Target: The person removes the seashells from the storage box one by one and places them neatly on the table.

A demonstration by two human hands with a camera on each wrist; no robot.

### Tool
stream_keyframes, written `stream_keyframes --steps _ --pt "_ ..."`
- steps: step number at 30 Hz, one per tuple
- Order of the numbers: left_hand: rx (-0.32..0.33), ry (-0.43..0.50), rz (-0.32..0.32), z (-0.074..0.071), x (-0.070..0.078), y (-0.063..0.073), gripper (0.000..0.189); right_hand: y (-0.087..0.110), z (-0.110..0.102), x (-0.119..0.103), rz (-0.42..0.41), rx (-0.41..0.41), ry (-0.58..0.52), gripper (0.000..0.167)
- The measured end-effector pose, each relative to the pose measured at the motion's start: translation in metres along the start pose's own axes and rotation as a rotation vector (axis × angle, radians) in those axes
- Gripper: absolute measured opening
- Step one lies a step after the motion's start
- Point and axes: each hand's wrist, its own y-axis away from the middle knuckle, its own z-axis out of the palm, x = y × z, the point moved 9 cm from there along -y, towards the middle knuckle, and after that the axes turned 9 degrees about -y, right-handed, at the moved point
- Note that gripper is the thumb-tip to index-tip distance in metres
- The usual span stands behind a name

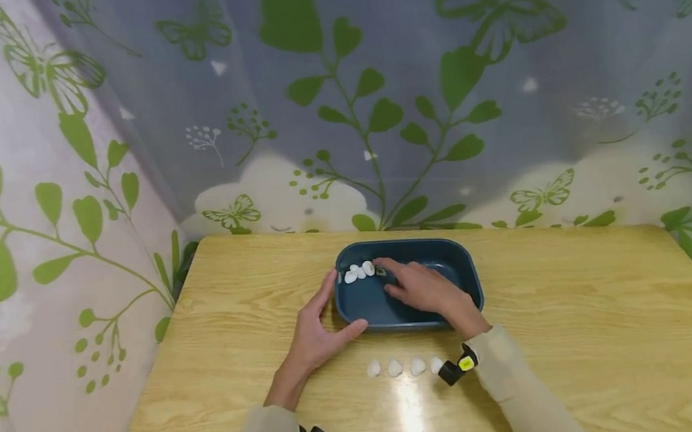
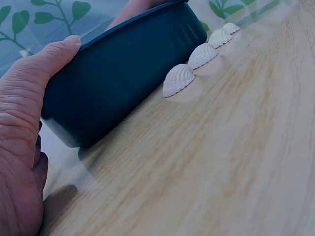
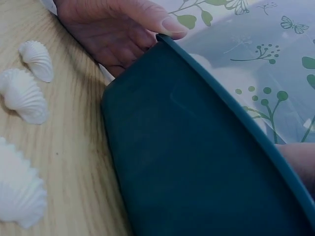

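Note:
A dark blue rectangular basin point(image 1: 411, 325) stands on the wooden table. My left hand point(image 1: 312, 335) holds its near left corner, thumb on the rim and the other fingers along the left end. Inside the basin, at the left, lies a cluster of small white shells point(image 1: 359, 272). A darker small piece point(image 1: 381, 271) sits just right of them. My right hand point(image 1: 422, 288) reaches into the basin, index finger stretched out beside that cluster; its fingertips are partly hidden. In the right wrist view the basin wall point(image 3: 187, 147) covers most of the right hand.
Several white ribbed shells point(image 1: 394, 368) lie in a row on the table point(image 1: 593, 330) in front of the basin. The rightmost is partly behind the right wrist's black camera point(image 1: 451, 372). A leaf-patterned curtain point(image 1: 387, 124) hangs beyond the table's back edge.

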Motion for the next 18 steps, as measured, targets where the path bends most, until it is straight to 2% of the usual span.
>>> stream_keyframes --steps 8,18 --pt "0.005 -0.003 0.005 -0.001 0.003 0.0 0.1 -0.017 -0.007 -0.013 -0.079 0.004 0.064 0.043" --pt "0.0 -0.005 -0.004 -0.001 0.001 0.001 0.1 -0.024 -0.001 -0.009 -0.033 -0.077 0.025 0.04"
